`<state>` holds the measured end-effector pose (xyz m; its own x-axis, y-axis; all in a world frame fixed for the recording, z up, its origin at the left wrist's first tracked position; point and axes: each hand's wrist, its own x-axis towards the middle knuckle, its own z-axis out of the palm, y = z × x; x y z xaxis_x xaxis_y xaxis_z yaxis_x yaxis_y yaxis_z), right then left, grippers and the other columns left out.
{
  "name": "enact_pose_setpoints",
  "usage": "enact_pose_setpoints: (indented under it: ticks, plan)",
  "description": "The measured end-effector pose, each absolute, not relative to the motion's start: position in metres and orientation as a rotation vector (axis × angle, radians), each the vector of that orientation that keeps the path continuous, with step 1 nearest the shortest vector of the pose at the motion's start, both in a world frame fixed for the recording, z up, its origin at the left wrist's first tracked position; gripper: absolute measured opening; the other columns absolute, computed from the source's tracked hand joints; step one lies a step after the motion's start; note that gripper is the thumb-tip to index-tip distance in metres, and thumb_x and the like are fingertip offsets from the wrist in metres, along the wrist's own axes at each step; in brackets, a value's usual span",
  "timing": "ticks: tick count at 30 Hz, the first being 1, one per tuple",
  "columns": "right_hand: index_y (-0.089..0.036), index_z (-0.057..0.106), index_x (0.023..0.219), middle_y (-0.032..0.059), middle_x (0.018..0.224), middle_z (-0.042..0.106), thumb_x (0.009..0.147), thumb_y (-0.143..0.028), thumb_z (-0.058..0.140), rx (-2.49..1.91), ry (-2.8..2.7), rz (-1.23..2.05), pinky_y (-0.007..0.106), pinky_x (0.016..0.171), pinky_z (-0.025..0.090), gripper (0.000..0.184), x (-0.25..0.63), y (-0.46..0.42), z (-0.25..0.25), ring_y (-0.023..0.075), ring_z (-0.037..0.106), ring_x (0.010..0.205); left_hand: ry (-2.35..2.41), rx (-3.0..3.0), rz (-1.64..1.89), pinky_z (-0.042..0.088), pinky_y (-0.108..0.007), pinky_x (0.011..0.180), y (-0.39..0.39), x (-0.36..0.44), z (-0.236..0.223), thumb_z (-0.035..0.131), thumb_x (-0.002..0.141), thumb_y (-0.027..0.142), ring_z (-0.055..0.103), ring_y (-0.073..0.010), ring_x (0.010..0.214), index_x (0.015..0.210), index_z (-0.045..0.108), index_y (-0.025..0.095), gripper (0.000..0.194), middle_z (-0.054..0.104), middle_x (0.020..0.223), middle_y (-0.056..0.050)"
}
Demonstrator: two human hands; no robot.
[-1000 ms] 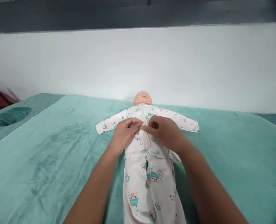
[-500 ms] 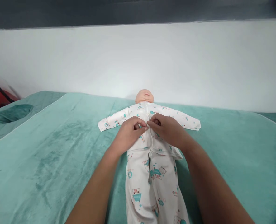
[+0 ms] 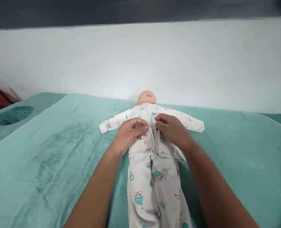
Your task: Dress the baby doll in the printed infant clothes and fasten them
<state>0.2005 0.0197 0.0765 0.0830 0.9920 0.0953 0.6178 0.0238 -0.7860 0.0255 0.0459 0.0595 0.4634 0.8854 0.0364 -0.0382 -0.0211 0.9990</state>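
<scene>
Our left hand (image 3: 130,134), at nine o'clock of shirt (image 3: 141,147) opening, narrow, thumb and fingertips pinching one front edge. Shirt lies mid-view on doll (image 3: 146,97), doll's head at twelve o'clock, trousers (image 3: 140,179) at six. Between fingertips, gap now wider than half second ago. Our right hand (image 3: 171,129), at three o'clock, also narrow, pinches opposite edge, now lifted and drawn off toward three; we judge front unfastened there. Green blanket (image 3: 66,142) underneath.
</scene>
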Motion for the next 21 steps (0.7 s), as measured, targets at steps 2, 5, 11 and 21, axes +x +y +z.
enact_pose_setpoints:
  ticks: [2, 5, 11, 21]
  plan:
    - [-0.02, 0.05, 0.068, -0.0033, 0.064, 0.044, 0.078, -0.028, 0.048, -1.592, -1.525, 0.813, 0.025, 0.052, 0.029, 0.013, 0.203, 0.02, 0.077, 0.0109, 0.038, 0.059, 0.789, 1.363, 0.9, 0.038, -0.018, 0.053, 0.046, 0.026, 0.058, 0.068, 0.08, 0.034, 0.052, -0.0077, 0.06, 0.08, 0.065, 0.018, 0.016, 0.058, 0.065, 0.002]
    - [-0.019, 0.049, 0.065, -0.0037, 0.061, 0.044, 0.079, -0.029, 0.052, -1.489, -1.485, 0.966, 0.024, 0.052, 0.029, 0.017, 0.205, 0.02, 0.078, 0.0102, 0.039, 0.057, 0.756, 1.355, 0.916, 0.042, -0.019, 0.055, 0.048, 0.028, 0.055, 0.069, 0.08, 0.034, 0.054, -0.0083, 0.06, 0.081, 0.066, 0.017, 0.017, 0.06, 0.064, 0.001]
    - [-0.018, 0.054, 0.066, -0.0031, 0.059, 0.048, 0.081, -0.033, 0.06, -1.357, -1.441, 1.146, 0.023, 0.051, 0.032, 0.021, 0.21, 0.021, 0.076, 0.0094, 0.043, 0.055, 0.714, 1.345, 0.914, 0.046, -0.021, 0.056, 0.048, 0.031, 0.053, 0.07, 0.079, 0.032, 0.057, -0.0096, 0.059, 0.082, 0.068, 0.015, 0.017, 0.062, 0.064, 0.0]
    - [-0.017, 0.061, 0.07, -0.0021, 0.061, 0.054, 0.079, -0.032, 0.068, -1.275, -1.386, 1.204, 0.022, 0.052, 0.04, 0.018, 0.212, 0.024, 0.07, 0.0087, 0.049, 0.055, 0.701, 1.34, 0.919, 0.046, -0.02, 0.056, 0.048, 0.031, 0.052, 0.069, 0.08, 0.032, 0.056, -0.0089, 0.059, 0.079, 0.069, 0.014, 0.017, 0.062, 0.063, 0.0]
